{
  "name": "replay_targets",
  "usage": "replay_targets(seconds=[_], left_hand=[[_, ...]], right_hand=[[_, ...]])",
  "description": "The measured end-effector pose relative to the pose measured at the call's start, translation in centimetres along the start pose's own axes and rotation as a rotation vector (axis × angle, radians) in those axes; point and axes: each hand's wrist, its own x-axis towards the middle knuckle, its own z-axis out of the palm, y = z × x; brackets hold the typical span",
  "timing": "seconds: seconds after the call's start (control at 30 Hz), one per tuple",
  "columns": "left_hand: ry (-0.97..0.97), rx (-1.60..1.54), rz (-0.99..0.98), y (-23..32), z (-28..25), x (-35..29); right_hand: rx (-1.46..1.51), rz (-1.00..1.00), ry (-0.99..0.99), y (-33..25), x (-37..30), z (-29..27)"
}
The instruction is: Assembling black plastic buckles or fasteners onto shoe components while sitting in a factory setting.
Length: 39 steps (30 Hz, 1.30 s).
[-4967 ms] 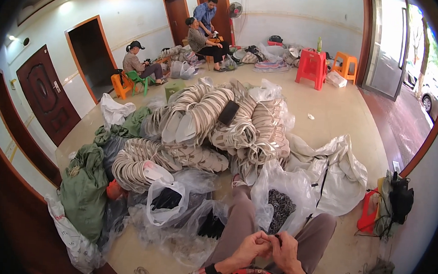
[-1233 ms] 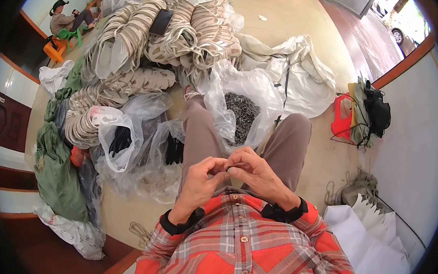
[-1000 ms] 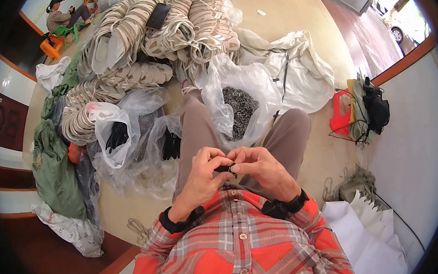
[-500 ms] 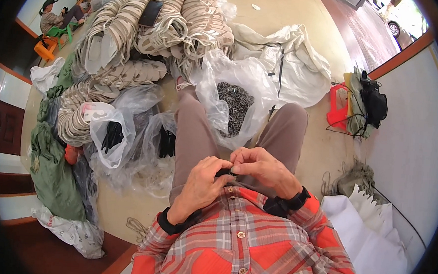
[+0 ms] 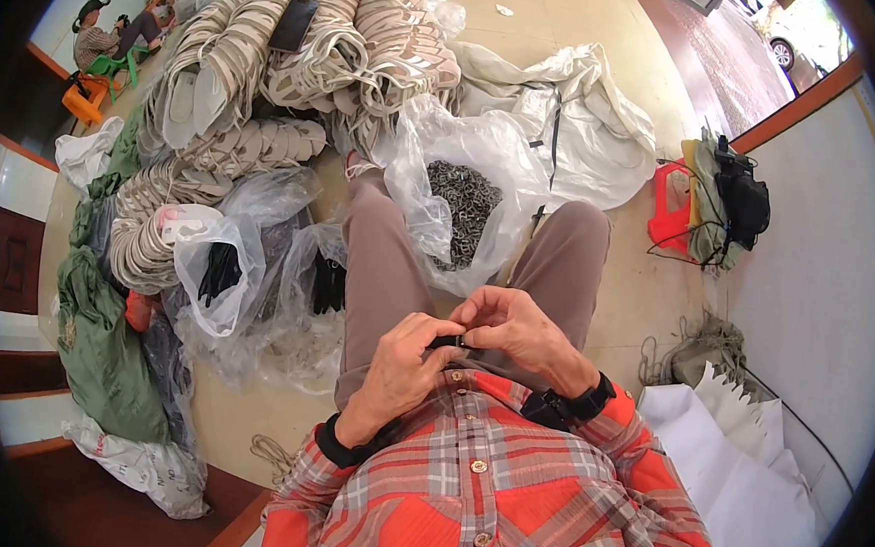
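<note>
Black strap (image 5: 445, 342), short and narrow, held low between both hands, just in front of the red plaid shirt (image 5: 475, 486) and above the brown trousers (image 5: 383, 255). Pinched at one end by the left hand (image 5: 399, 366), thumb and forefinger closed right onto it; nipped at the other end by the right hand (image 5: 519, 331), thumb against curled forefinger. Possibly fitted with a small buckle at the right fingertips, though too tiny and too covered to be sure. Standing open ahead, between the knees and partly beyond: a clear plastic bag (image 5: 519, 163), crumpled at the rim, heaped inside with small dark metal buckles (image 5: 464, 215). To the left, a whitish carrier bag (image 5: 243, 230), mouth gaping, with black strips (image 5: 220, 272) inside; just beside it, nearer the left leg, another clear bag (image 5: 292, 287) with more black strips showing. Farther left, a bulging green sack (image 5: 108, 344), contents hidden. Behind these, beige sandal uppers (image 5: 220, 55) nested in thick bundles, with a dark phone (image 5: 292, 25) lying on top. Spread slack on the floor, right of the buckles, a large white sack (image 5: 606, 133).
</note>
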Motion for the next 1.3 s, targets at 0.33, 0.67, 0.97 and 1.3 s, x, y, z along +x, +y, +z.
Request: replay_targets(seconds=[0.33,0.67,0.97,1.3], left_hand=[[-0.022,-0.073,0.018,-0.3,0.2,0.0],[-0.090,-0.544,-0.277,-2.6,-0.1,-1.1],[0.010,-0.932,-0.535,-2.3,-0.7,-1.4],[0.231,-0.847,-0.437,-5.2,-2.6,-1.6]], right_hand=[[-0.157,0.043,-0.112,-0.4,-0.1,-0.6],[-0.476,-0.058,-0.165,-0.4,-0.1,0.5],[-0.608,-0.206,0.076,0.8,1.0,1.9],[-0.361,0.006,-0.019,0.0,3.0,4.5]])
